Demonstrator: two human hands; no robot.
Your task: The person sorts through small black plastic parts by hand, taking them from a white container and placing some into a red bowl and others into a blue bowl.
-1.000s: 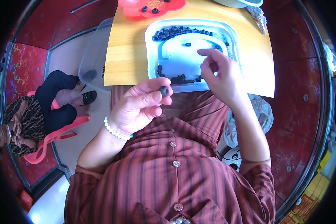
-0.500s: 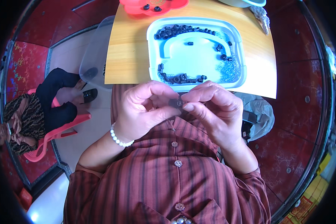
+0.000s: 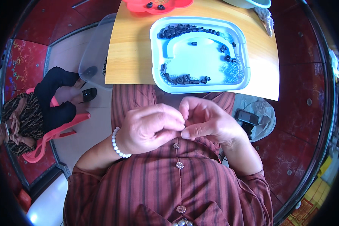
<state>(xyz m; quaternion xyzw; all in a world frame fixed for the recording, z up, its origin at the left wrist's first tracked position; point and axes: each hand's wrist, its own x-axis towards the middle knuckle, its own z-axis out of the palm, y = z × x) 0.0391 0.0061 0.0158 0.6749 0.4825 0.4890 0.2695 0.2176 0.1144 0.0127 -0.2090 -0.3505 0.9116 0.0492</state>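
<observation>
Just in front of my lap, my left hand [image 3: 152, 126] and my right hand [image 3: 211, 120] meet at the fingertips. The left fingers are curled together and cover whatever lies between them. My right thumb and fingers bend in a pinch against the left fingertips. What they hold is hidden. Beyond the hands, on the table, stands a pale blue-white tray [image 3: 192, 67] with a curved raised ridge. Small black cylindrical parts [image 3: 182, 79] lie along its near edge, and a larger heap of black parts [image 3: 180, 29] fills the far left.
The wooden table [image 3: 130, 56] ends just past my knees. A red scalloped dish [image 3: 158, 8] holds two black parts at the far side, near a pale basin [image 3: 248, 3]. At left, a person [image 3: 30, 116] sits on a red chair [image 3: 54, 137]. A plastic bag [image 3: 265, 120] hangs right.
Both hands have drawn lower, toward my body, away from the tray. The small dark piece seen between the fingertips before is now hidden, with the left fingers closed over it.
</observation>
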